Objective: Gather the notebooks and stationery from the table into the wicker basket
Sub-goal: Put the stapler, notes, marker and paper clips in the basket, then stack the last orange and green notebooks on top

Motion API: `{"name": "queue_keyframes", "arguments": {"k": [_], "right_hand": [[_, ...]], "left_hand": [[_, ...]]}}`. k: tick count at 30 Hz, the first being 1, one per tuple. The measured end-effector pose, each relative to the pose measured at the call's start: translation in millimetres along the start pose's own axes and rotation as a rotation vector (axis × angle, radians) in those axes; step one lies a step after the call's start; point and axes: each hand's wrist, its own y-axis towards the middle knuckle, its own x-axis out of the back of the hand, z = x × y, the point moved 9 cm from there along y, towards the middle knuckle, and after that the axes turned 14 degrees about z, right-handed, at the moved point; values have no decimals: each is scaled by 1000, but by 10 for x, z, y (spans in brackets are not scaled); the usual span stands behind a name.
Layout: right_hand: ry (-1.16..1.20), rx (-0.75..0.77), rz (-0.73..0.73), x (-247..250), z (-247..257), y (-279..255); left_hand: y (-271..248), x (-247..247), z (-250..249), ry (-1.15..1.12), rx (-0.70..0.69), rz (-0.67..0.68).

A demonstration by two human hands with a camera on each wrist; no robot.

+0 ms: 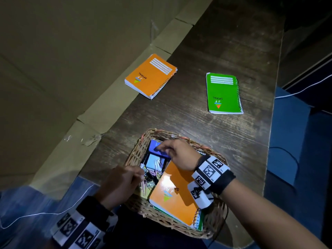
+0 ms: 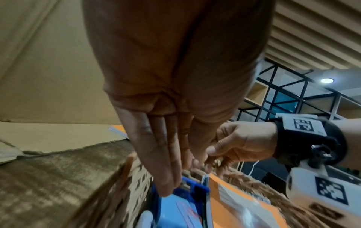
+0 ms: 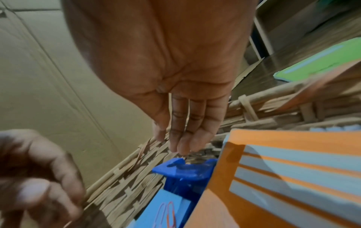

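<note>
The wicker basket (image 1: pixel 133 156) sits at the table's near edge. It holds an orange notebook (image 1: pixel 172 194) lying on a green one, a dark blue box (image 1: pixel 154 144), a light blue box (image 1: pixel 152 161) and loose paper clips (image 3: pixel 168 214). My right hand (image 1: pixel 164 147) reaches into the basket's far end, its straight fingers (image 3: pixel 183 138) just above the dark blue box (image 3: pixel 185 168). My left hand (image 1: pixel 138 172) hangs over the basket's left rim with its fingers (image 2: pixel 166 169) straight and nothing seen in them. Another orange notebook (image 1: pixel 150 76) and a green notebook (image 1: pixel 223 93) lie farther back on the table.
Flattened cardboard (image 1: pixel 53 69) lines the left side of the dark wooden table (image 1: pixel 215 42). The table's right edge drops to a blue floor, where a white cable (image 1: pixel 296 92) runs. A shelf grid (image 2: pixel 283 98) stands behind.
</note>
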Motion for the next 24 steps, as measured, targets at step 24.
{"name": "queue_keyframes", "arguments": {"k": [24], "right_hand": [[1094,-285,-430,1601,-715,1454]], "left_hand": [[2859,2294,834,-168,344,-180]]}}
